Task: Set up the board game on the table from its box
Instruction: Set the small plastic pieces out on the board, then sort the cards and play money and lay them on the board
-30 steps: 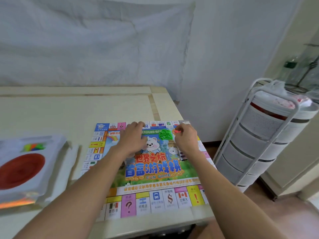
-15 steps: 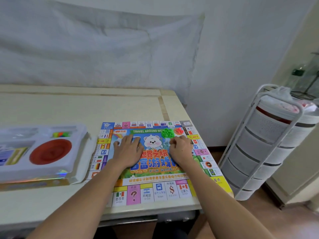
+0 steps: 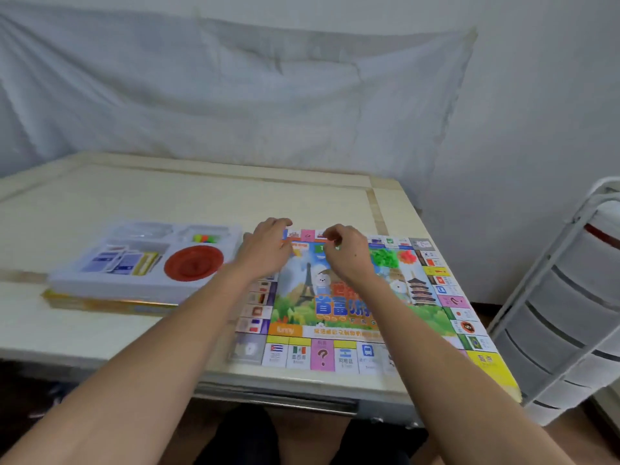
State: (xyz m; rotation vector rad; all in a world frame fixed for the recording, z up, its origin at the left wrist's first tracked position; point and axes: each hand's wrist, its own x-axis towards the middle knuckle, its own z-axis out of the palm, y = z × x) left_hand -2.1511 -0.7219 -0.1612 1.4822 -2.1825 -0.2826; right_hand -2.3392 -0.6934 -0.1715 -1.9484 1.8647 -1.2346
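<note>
Placing pieces calls for care: left hand rests relaxed on the board; right hand curls, pinching something unclear.

A board is spread on the table. Both hands, left and right, are held over its far edge, fingers curled. A tray is seen just left.

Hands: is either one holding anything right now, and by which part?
Left hand lies on the board, holding nothing. Right hand has curled fingers near the board's far edge; whether they pinch anything cannot be told.
</note>
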